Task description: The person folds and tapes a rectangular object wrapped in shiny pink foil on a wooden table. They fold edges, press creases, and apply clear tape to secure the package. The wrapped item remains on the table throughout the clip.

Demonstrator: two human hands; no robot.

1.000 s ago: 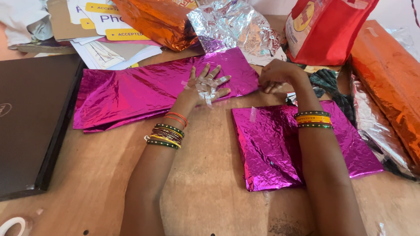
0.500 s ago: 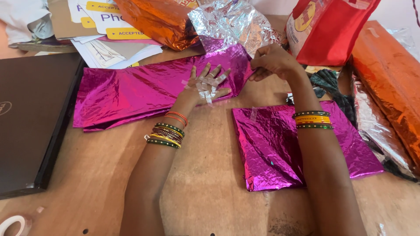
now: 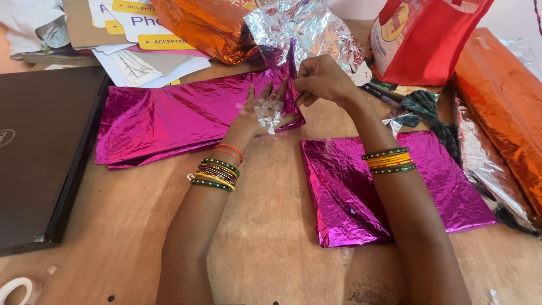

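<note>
The left hand [image 3: 264, 108] lies flat, fingers spread, on the right part of a long magenta foil sheet [image 3: 169, 118] spread across the far side of the wooden table [image 3: 265, 248], with strips of clear tape [image 3: 265, 113] stuck to its back. The right hand [image 3: 322, 79] pinches the sheet's right end between thumb and fingers and holds it folded upright. A magenta foil-wrapped packet [image 3: 339, 192] lies nearer, under the right forearm. A closed laptop [image 3: 39, 152] sits at the left.
</note>
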